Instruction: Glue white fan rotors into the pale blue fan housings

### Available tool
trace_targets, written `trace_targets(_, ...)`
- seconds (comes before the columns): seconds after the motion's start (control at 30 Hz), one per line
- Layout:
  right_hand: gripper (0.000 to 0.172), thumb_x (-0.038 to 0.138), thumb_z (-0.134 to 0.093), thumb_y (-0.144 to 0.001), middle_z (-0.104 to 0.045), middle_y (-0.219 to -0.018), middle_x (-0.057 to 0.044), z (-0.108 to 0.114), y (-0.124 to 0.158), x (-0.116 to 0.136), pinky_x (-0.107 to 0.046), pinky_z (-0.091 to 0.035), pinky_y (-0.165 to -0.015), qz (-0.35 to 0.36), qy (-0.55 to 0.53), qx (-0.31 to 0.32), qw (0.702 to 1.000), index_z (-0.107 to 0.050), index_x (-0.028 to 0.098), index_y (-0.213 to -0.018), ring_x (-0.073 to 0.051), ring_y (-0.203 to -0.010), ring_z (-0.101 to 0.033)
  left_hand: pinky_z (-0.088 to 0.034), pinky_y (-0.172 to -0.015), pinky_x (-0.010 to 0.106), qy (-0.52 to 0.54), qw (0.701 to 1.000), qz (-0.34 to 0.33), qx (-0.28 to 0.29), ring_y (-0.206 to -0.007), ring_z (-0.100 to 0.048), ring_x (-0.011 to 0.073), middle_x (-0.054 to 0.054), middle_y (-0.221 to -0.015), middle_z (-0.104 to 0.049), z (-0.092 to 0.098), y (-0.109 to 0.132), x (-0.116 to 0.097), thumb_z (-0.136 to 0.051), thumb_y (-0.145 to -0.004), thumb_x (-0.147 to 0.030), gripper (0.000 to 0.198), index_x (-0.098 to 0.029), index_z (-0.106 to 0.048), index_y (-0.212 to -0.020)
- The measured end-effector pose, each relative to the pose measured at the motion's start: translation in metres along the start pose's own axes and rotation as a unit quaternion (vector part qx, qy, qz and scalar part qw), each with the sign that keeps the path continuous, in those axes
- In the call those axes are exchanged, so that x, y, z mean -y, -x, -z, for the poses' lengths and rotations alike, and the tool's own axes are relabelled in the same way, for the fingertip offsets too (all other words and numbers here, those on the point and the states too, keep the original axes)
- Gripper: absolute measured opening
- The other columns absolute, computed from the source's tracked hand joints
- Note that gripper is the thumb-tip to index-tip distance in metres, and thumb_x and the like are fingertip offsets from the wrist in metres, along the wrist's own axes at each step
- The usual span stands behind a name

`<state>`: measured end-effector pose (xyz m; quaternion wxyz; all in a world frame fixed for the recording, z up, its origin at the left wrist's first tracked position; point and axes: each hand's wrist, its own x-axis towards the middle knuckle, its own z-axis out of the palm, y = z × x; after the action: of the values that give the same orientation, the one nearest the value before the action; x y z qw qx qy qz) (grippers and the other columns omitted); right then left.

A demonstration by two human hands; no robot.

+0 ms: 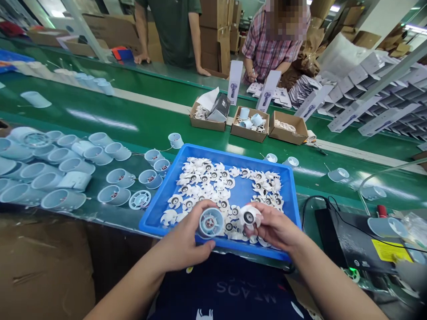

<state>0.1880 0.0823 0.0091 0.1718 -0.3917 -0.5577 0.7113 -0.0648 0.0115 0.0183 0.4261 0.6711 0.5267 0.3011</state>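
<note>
Working low over a blue plastic tray [216,156], a pale blue plastic housing [211,223] is gripped firmly by the left hand [183,238], while a white fan [249,217] is pinched by the right hand [275,229]. Both are kept just apart, in clear view. Loose white fans [207,182] fill the tray; other housings [66,164] sit on a green conveyor belt [100,120].

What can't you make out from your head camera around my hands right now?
Head view only:
- Far side of the pale blue cup: hidden by the left hand.
- Back of the white fan: hidden by the right hand.
- Fans under the hands in the blue tray: covered by both hands.
- Black machine: cut off by the right edge.
- Parts inside the cup: too small.
</note>
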Motion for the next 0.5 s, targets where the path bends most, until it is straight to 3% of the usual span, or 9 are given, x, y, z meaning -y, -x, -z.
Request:
trace_targets(0.13,0.058,0.064,-0.068,-0.074,-0.058,-0.081,-0.003,-0.016,0.024,-0.016,-0.033,-0.051,-0.073,-0.009,-0.219,0.031,0.975,-0.051,0.019,-0.106,-0.016,-0.068,-0.06,-0.047,-0.097,0.038,-0.036,0.997,-0.023,0.06,-0.114,-0.057,0.0261,0.005,-0.126,-0.057,-0.01,-0.002,-0.009,-0.076,-0.072,-0.028,0.065,-0.03,-0.045,-0.129)
trace_targets(0.27,0.053,0.052,-0.08,-0.074,-0.06,-0.084,-0.001,-0.02,0.029,-0.027,-0.029,-0.049,-0.076,-0.005,-0.331,0.038,0.943,-0.056,0.019,-0.108,-0.014,-0.072,-0.06,-0.045,-0.098,0.042,-0.088,0.99,-0.084,0.073,-0.115,-0.056,0.0286,0.005,-0.123,-0.062,-0.019,-0.011,-0.014,-0.082,-0.069,-0.04,0.067,-0.031,-0.052,-0.127)
trace_targets(0.4,0.04,0.041,-0.078,-0.082,-0.06,-0.086,-0.001,-0.019,0.034,-0.03,-0.026,-0.048,-0.077,0.021,-0.361,0.034,0.932,-0.059,0.019,-0.109,-0.012,-0.075,-0.06,-0.043,-0.101,0.044,-0.13,0.984,-0.095,0.077,-0.118,-0.056,0.029,0.006,-0.128,-0.062,-0.025,-0.014,-0.018,-0.079,-0.073,-0.035,0.066,-0.028,-0.049,-0.132)
trace_targets(0.5,0.03,0.039,-0.071,-0.088,-0.06,-0.09,-0.002,-0.02,0.04,-0.026,-0.027,-0.046,-0.078,0.071,-0.268,-0.002,0.961,-0.06,0.02,-0.108,-0.013,-0.079,-0.058,-0.046,-0.097,0.044,-0.163,0.98,-0.09,0.068,-0.112,-0.06,0.0285,0.006,-0.124,-0.065,-0.03,-0.016,-0.022,-0.079,-0.072,-0.035,0.064,-0.027,-0.049,-0.129)
